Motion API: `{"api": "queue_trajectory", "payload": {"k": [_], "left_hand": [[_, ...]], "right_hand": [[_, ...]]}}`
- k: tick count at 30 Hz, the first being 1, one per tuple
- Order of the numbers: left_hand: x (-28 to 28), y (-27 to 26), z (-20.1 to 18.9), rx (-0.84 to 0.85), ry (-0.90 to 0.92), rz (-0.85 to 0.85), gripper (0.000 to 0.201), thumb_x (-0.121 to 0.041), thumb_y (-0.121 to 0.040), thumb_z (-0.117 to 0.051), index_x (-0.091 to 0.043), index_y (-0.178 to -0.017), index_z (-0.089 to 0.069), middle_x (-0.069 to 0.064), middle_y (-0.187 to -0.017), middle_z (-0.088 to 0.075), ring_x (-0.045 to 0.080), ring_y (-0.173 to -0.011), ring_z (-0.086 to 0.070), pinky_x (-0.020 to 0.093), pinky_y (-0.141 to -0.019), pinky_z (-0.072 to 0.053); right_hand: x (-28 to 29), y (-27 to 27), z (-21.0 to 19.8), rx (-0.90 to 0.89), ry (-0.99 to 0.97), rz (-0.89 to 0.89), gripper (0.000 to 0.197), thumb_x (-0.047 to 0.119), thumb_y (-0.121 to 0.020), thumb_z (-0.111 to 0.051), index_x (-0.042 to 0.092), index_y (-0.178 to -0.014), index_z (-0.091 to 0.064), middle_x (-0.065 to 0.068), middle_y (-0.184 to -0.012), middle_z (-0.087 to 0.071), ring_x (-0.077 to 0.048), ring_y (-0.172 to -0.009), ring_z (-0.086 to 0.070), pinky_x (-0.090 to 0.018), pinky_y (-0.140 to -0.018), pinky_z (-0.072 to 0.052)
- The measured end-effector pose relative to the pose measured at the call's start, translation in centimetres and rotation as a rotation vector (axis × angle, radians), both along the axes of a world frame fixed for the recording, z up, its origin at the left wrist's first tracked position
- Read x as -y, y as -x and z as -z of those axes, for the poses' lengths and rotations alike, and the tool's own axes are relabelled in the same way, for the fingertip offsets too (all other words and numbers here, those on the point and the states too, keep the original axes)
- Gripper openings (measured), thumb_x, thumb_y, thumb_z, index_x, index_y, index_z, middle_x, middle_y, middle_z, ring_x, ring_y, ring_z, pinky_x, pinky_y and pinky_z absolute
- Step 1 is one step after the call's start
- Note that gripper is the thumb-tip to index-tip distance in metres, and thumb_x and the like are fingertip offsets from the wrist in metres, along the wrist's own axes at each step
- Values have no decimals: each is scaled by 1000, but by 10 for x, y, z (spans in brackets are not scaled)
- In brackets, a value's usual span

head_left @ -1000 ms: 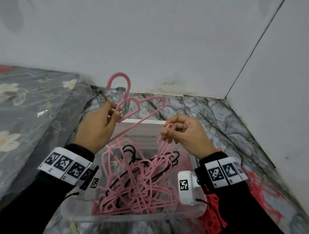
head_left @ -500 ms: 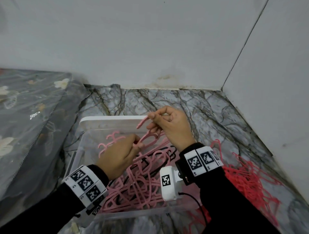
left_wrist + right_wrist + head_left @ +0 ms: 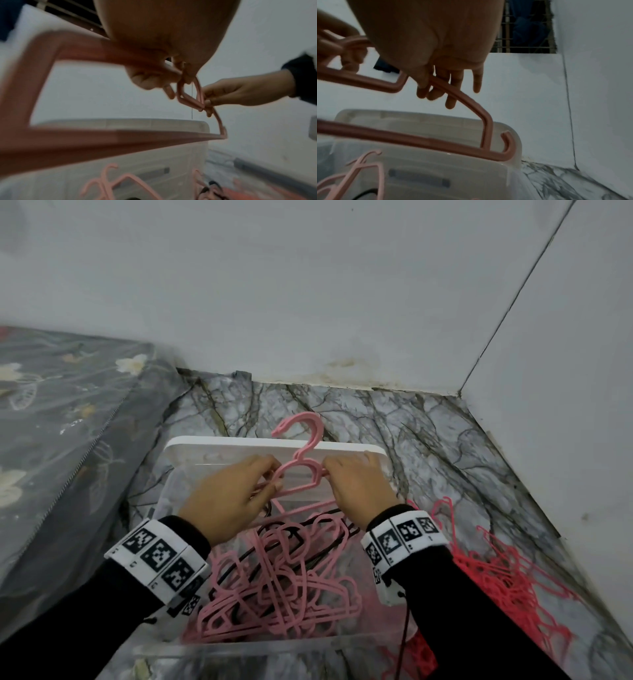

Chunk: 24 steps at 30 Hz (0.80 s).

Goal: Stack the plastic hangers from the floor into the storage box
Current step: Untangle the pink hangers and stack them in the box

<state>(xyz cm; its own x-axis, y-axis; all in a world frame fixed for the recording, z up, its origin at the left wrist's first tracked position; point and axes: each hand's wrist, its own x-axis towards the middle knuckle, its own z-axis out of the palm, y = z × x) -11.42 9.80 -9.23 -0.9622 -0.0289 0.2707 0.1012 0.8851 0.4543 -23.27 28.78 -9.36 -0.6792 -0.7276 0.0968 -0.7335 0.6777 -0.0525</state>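
Half a second ago the left hand (image 3: 227,501) sat low in the box; now both hands hold one pale pink plastic hanger (image 3: 301,463) higher, over the far end of the clear plastic storage box (image 3: 274,445), hook pointing far. The left grip is clenched on its left shoulder, and the right hand (image 3: 359,484) pinches its right shoulder. Inside the box lies a tangled heap of pink hangers (image 3: 281,587) with a few black hangers (image 3: 308,529) among them. Bright red hangers (image 3: 507,577) lie on the marble floor (image 3: 445,440) to the right.
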Motion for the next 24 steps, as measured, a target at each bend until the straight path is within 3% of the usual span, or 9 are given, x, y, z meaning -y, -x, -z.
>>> {"api": "queue_trajectory", "payload": {"k": [1, 3, 6, 8, 11, 14, 17, 20, 24], "left_hand": [[1, 0, 1, 10, 82, -52, 15, -39, -97, -42, -27, -103, -48, -8, -88, -56, 9, -73, -56, 30, -61, -43], [1, 2, 3, 33, 217, -157, 19, -42, -98, -35, -26, -104, -44, -4, -85, -57, 20, -69, -57, 34, -56, -43], [4, 6, 5, 83, 347, -243, 25, -47, -97, -36, -23, -93, -41, -3, -78, -59, 23, -68, -58, 30, -49, -30], [10, 8, 7, 126, 404, -294, 27, -43, -97, -37, -20, -84, -42, 1, -78, -61, 24, -70, -58, 31, -53, -31], [24, 5, 7, 174, 451, -395, 29, -37, -97, -34, -19, -75, -44, 1, -73, -58, 25, -71, -58, 30, -54, -31], [35, 3, 3, 176, 438, -436, 29, -34, -96, -33, -18, -71, -40, -5, -62, -45, 22, -60, -48, 29, -49, -26], [37, 1, -2, 133, 376, -438, 30, -32, -95, -36, -17, -70, -41, -4, -59, -42, 21, -56, -42, 29, -47, -22], [31, 3, -8, 96, 323, -440, 32, -34, -96, -35, -18, -69, -41, -3, -63, -43, 22, -59, -42, 30, -52, -29], [26, 4, -14, 76, 304, -396, 35, -36, -99, -33, -19, -69, -39, -3, -63, -43, 21, -60, -42, 30, -53, -31]], "right_hand": [[4, -1, 4, -44, -26, -7, 23, 7, -91, -44, 20, -110, -48, 2, -107, -57, -23, -102, -51, -37, -90, -29], [12, 1, 11, -7, -11, -38, 24, 3, -90, -45, 16, -111, -47, -4, -108, -55, -26, -101, -51, -34, -80, -31], [13, 10, 19, 289, 149, -5, 27, 10, -94, -49, 11, -121, -46, -9, -121, -51, -24, -110, -50, -34, -90, -42], [4, 23, 25, 350, 234, 130, 35, 11, -90, -55, 10, -124, -44, -10, -123, -50, -24, -111, -51, -34, -92, -44], [-16, 44, 41, 319, 358, 402, 22, 9, -89, -52, 7, -111, -47, -14, -104, -60, -30, -93, -59, -34, -76, -46], [-24, 58, 71, 346, 71, 414, 19, 7, -91, -46, 2, -107, -55, -21, -103, -64, -34, -98, -61, -34, -78, -45], [-15, 57, 102, 457, -192, 259, 31, 6, -89, -50, 3, -120, -52, -20, -117, -61, -33, -110, -58, -33, -88, -44], [3, 48, 125, 413, -342, 162, 47, 7, -89, -49, 4, -135, -39, -18, -128, -55, -33, -117, -54, -41, -95, -45], [19, 30, 140, 352, -444, 125, 46, 6, -87, -51, 5, -132, -41, -17, -129, -53, -34, -118, -53, -46, -91, -44]]}}
